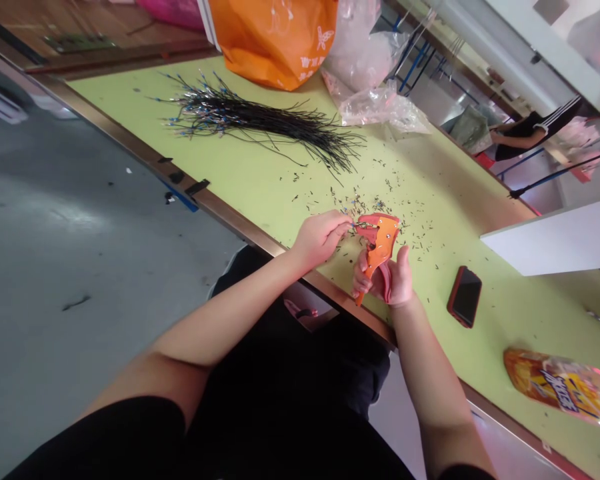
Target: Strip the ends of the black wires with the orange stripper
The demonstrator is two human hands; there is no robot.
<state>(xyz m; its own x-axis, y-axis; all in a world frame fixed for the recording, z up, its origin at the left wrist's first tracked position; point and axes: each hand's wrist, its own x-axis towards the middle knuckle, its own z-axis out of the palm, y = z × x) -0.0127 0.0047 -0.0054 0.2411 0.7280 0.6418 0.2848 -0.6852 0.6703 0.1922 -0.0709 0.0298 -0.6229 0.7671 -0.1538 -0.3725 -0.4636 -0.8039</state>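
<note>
My right hand (383,277) is wrapped round the handles of an orange and red hand tool (386,237), with its thumb raised. The fingers of my left hand (323,237) pinch a small, thin piece with a blue spot at the tool's left side; it looks like the end of a wire. Small dark clippings (380,200) lie scattered on the green tabletop (260,193) around the tool. Beyond my hands rests a long bundle of black wires (275,123), its blue and silvery ends pointing left.
An orange bag (280,43) and clear plastic bags (365,67) stand at the back. A phone (465,297) and a snack package (563,387) lie to the right, near a white panel (555,237). Another person's arm (520,139) shows in the background.
</note>
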